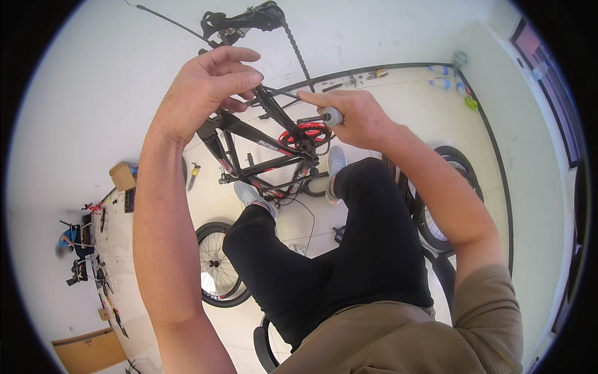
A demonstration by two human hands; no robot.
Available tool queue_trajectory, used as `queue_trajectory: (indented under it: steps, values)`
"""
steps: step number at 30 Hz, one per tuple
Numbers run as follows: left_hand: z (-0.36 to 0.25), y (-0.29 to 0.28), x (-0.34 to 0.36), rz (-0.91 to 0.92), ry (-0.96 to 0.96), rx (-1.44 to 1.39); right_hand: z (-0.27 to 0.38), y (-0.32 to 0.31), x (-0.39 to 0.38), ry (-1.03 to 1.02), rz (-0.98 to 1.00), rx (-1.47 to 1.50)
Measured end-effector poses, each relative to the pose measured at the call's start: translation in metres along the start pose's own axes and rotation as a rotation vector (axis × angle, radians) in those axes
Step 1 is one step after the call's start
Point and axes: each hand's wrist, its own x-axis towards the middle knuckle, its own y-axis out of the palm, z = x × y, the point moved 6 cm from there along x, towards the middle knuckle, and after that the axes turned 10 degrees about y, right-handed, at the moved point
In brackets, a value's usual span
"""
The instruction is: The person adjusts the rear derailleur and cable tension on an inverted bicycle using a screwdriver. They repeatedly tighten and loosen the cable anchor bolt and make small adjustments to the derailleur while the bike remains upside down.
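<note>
A black bicycle frame [269,144] with red accents stands in front of me, its red chainring [306,133] low in the middle. My left hand [202,90] is closed at the upper end of the frame, thumb and lower fingers drawn together. What they pinch is hidden. Above it sits the black rear derailleur [243,22], with the chain [298,53] hanging down on the right. My right hand [361,118] is wrapped around a grey-handled tool [333,116], its index finger stretched toward the frame. The tool's exact kind is unclear.
Bicycle wheels lie at left [215,263] and right [445,206] of my legs. Pliers [377,74] and other tools line the far wall, with plastic bottles [441,83] beside them. A yellow-handled tool [194,176] and cardboard box [123,177] are at left. Farther left, a person [67,240] is seated.
</note>
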Motion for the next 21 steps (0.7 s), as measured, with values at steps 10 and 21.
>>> queue_trajectory:
  steps: [10, 21]
  values:
    - [0.003, 0.001, 0.000, 0.058, -0.027, -0.029, 0.001, 0.009, 0.009, 0.077, 0.559, -0.338]
    - [0.002, 0.001, 0.000, 0.062, -0.016, -0.047, -0.008, 0.038, 0.043, 0.012, 0.727, -0.543]
